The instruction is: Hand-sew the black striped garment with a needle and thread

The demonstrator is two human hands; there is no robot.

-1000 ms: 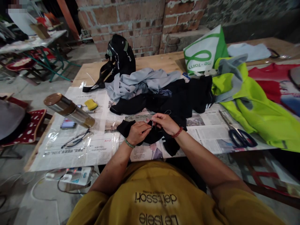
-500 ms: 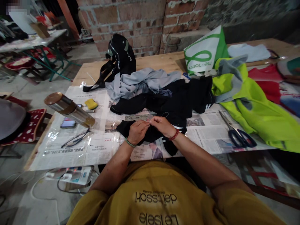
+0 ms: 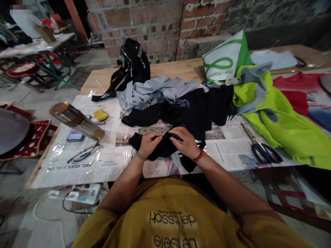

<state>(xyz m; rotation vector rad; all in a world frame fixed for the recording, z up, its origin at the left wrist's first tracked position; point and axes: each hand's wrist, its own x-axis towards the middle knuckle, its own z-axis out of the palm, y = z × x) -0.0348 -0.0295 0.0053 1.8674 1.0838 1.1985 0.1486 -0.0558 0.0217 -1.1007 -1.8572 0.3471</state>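
Note:
A black garment [image 3: 163, 151] with white stripes lies bunched on the table under both hands. My left hand [image 3: 149, 144] pinches a bit of its cloth, thumb and forefinger meeting at the tip. Close by on the right, my right hand [image 3: 186, 140] curls over the same garment, its thumb and fingers around a dark fold. Anything finer between the fingertips, such as a needle, is too small to make out. More black clothing [image 3: 191, 106] and a crumpled grey garment [image 3: 157, 90] lie just beyond.
Large scissors [image 3: 261, 146] and a neon yellow garment [image 3: 279, 120] lie to the right, near a white-green bag [image 3: 224, 62]. On the left are a bottle [image 3: 77, 119], a phone [image 3: 75, 135], glasses [image 3: 84, 152] and a yellow sponge [image 3: 100, 114]. A black backpack [image 3: 134, 62] stands behind.
My hands were together at the fingertips beside a thin loop of thread; now they are slightly apart, down on the black cloth. At the far right, a blurred form has moved off the red garment.

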